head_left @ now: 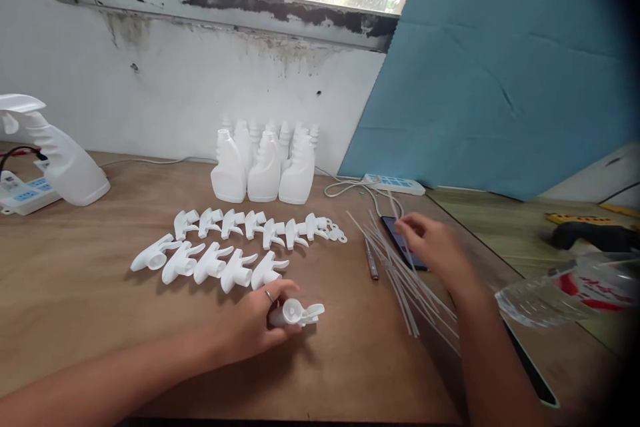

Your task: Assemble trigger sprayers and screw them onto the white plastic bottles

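My left hand [273,317] is closed around a white spray head [295,312], its round opening facing up and its trigger pointing right. Over the dark phone [400,240], my right hand [430,240] pinches a thin translucent tube [407,247], slightly blurred. Below and left of that hand lies a loose bundle of similar tubes [400,280]. Two rows of white spray heads [213,261] lie left of centre, the nearer row just beyond my left hand. Small white rings [336,233] lie at the right end of the far row.
White bottles [263,170] stand against the wall. A bottle with a spray head [70,163] stands far left beside a power strip [30,195]. Another power strip [395,184] lies behind the phone. A screwdriver [371,260] is by the tubes; a large clear bottle [570,290] lies right.
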{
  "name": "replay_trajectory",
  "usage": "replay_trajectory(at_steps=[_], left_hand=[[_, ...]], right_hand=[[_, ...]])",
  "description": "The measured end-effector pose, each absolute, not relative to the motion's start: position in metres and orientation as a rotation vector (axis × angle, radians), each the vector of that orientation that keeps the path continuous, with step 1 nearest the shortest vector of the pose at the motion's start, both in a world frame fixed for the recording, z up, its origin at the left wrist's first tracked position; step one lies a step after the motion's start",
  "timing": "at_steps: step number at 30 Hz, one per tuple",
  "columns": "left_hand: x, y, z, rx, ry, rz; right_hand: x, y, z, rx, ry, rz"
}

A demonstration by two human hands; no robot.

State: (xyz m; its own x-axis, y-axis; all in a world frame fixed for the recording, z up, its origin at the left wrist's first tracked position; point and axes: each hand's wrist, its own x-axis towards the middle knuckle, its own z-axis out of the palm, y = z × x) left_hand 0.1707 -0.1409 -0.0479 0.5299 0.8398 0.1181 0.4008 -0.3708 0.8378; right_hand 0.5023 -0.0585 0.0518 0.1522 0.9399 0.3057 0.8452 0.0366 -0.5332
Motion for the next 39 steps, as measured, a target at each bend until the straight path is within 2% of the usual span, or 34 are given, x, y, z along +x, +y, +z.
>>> replay_trajectory(at_steps=[3, 5, 8, 11, 16, 27, 39], left_hand=[[0.171, -0.141, -0.046, 2.023, 1.027, 0.735], [0.171, -0.141, -0.044, 2.06, 1.014, 0.752], [0.171, -0.14, -0.04, 2.109, 0.957, 0.745], [0.17, -0.139, -0.042, 2.143, 0.928, 0.75], [0.17, -0.136, -0.049, 2.126, 0.897, 0.766], [0.171, -0.136, -0.051, 2.122, 0.881, 0.808], [0.173, -0.139, -0.047, 2.167, 0.864, 0.864]], right_hand=[[0.467, -0.071, 0.066, -1.202, -1.508, 0.5], [0.434, -0.082, 0.073, -0.831, -1.44, 0.846], [0.384, -0.099, 0.07, -0.589, -1.272, 1.345], [0.347, -0.111, 0.048, -0.462, -1.179, 1.606], [0.327, -0.114, 0.021, -0.417, -1.124, 1.659], [0.333, -0.116, 0.029, -0.369, -1.023, 1.765], [0.328, -0.117, 0.016, -0.34, -1.1, 1.81]])
